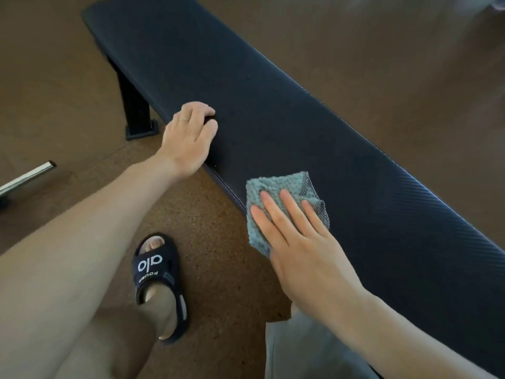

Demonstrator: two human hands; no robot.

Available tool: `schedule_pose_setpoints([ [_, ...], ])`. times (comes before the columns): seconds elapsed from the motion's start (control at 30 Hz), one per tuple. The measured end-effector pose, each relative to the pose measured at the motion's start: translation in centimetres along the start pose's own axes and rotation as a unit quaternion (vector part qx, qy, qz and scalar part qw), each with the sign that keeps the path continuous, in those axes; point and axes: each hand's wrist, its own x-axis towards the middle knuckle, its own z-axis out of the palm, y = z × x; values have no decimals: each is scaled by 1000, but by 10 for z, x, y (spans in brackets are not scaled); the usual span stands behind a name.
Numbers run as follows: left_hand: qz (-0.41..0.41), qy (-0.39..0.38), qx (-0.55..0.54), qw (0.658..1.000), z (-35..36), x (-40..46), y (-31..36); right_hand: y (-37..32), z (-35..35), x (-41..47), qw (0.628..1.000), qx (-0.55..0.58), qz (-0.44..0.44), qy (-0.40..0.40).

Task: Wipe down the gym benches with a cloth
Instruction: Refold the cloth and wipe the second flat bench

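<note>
Cork floor (218, 242): metal bar (27, 177) lying left, black slide sandal (161, 285) near bench
Left hand (188, 138): fingers curled over gym bench (273, 119) edge
Right hand (300, 242): flat, straight fingers pressing teal cloth (276, 187)

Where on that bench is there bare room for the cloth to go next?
The long black padded bench lies bare beyond the left hand to its far end. Crowded: the near edge, where the right hand presses the grey-blue knobbly cloth.
</note>
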Motion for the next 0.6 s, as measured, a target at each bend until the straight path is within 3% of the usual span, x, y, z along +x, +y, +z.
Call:
schedule_pose_setpoints([
  [0.07, -11, 33, 107, 994, 4, -3, -9, 7, 2, -15, 1000, -2, 0, -7],
  [0.17, -59, 79, 89, 991, 10, 2, -12, 11, -6, 7, 1000, 1, 1, -1],
  [0.37, -51, 16, 58, 997, -3, 9, -20, -12, -24, 109, 997, 15, 56, 45],
  [0.6, -39, -1, 44, 998, -5, 10, -23, -11, 1, 10, 999, -31, 9, 18],
])
